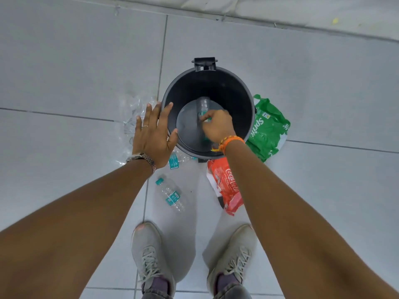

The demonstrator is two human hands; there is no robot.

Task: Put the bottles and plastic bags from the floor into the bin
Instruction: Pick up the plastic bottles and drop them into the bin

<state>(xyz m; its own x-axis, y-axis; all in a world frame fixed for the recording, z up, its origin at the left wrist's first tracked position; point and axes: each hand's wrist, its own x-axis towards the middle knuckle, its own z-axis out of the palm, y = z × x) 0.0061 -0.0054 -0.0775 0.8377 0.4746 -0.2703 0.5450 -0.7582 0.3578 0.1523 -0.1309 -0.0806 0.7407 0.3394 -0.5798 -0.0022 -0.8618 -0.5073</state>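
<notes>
Two pale laced shoes (149,255) on grey floor tiles (64,61). Clear bottle with teal label (170,194) lying beyond the shoes; red Coca-Cola bag (226,186) to its right. Second bottle (178,159) against the bin's near base. Left hand (152,132), fingers spread wide, empty, at the black bin (235,91) rim. Right hand (217,126), fingers closed on a clear bottle (204,107) inside the bin. Clear plastic bag (131,117) left, green Sprite bag (267,128) right.
</notes>
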